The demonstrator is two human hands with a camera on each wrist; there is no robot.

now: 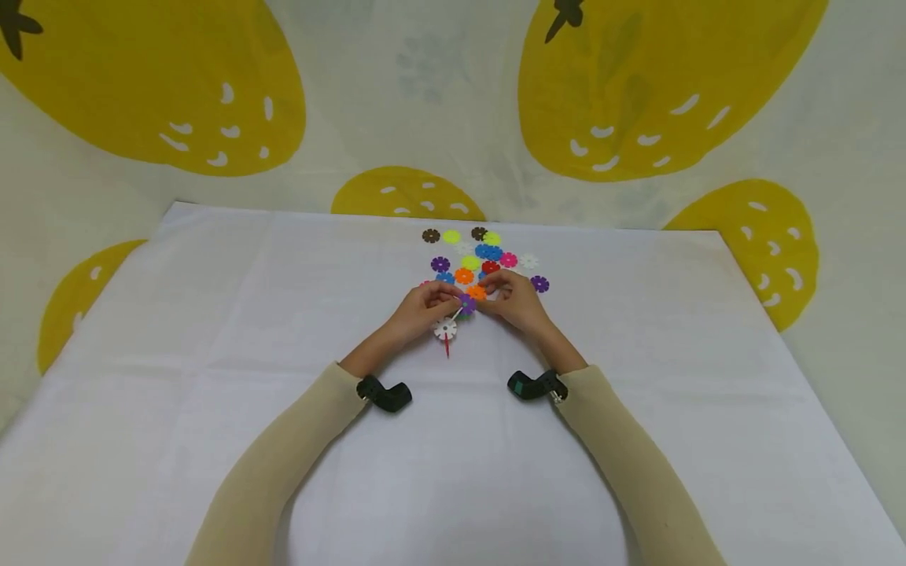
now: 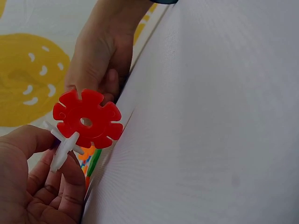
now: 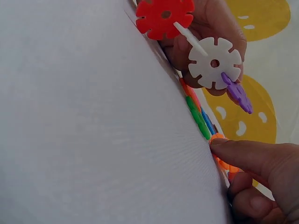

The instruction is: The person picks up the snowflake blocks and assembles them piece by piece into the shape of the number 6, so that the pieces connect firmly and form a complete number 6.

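Observation:
My left hand (image 1: 425, 308) pinches a small chain of notched interlocking plastic discs, raised above the white cloth. The chain has a red disc (image 2: 87, 118) at one end, white discs (image 3: 215, 63) in the middle and a purple disc (image 1: 466, 304) at the other end, each slotted into its neighbour at an angle. Just to the right, my right hand (image 1: 515, 301) has thumb and finger around an orange disc (image 1: 476, 292), close beside the purple one. In the right wrist view the thumb (image 3: 247, 156) covers part of the orange disc. A green disc (image 3: 198, 118) lies nearby.
Loose discs in several colours lie beyond the hands, among them a brown disc (image 1: 431, 236), a yellow-green disc (image 1: 451, 237) and a purple disc (image 1: 540, 284). A white cloth (image 1: 453, 472) covers the table, backed by a fruit-patterned curtain (image 1: 410, 94).

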